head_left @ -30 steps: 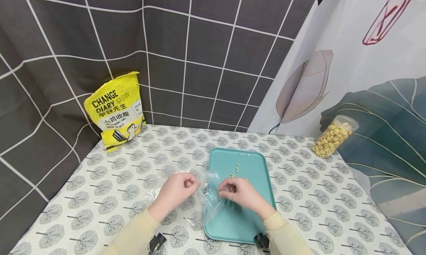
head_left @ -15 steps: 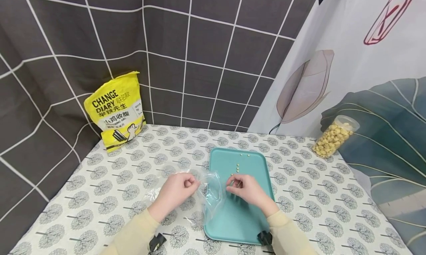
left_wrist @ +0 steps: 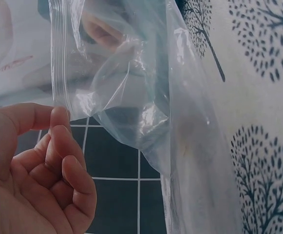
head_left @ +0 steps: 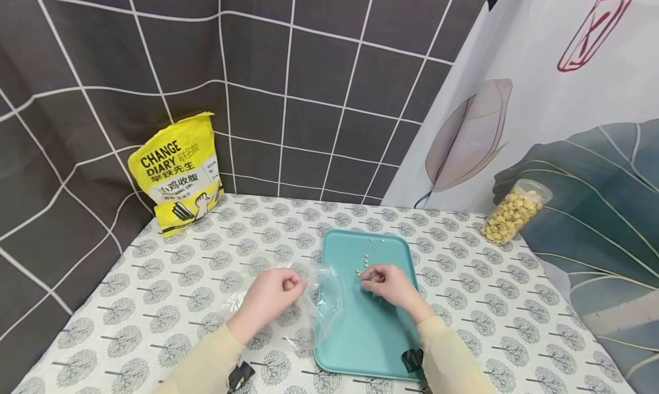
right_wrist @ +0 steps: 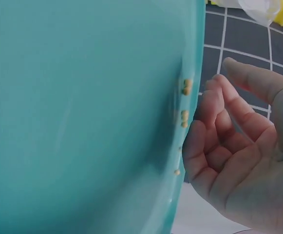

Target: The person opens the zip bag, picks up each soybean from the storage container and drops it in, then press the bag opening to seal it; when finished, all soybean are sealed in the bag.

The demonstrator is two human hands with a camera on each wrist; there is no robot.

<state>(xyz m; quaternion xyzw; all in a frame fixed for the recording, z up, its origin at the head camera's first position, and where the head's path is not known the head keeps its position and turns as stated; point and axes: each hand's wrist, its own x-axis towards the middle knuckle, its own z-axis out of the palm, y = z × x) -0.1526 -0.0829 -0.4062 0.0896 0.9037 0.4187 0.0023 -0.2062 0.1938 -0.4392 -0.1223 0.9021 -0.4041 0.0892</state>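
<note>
One teal rectangular tray with rounded corners and a raised rim [head_left: 360, 342] holds a scatter of small round pale-yellow beads [head_left: 366, 255]; at least six show, two near the far rim and the rest closer to the middle, where some sit too tightly together for a sure count. One clear plastic zip bag [head_left: 329, 305] lies partly over the tray's left side and partly on the white tablecloth with grey tree prints [head_left: 479, 302]; its contents cannot be made out. The left hand [head_left: 270, 295] pinches the bag's zip edge between thumb and forefinger, other fingers curled. The right hand [head_left: 392, 286] is above the tray beside the beads, fingers loosely bent, a small gap between thumb and forefinger, with nothing visible in it. One clear cylindrical jar [head_left: 515, 214] at the far right is mostly filled with yellow popcorn-like pieces, too many to count. One yellow-and-white pouch [head_left: 177, 174] at the far left reads "CHANGE DIARY" in black capitals, with Chinese lettering below; its contents are hidden.
</note>
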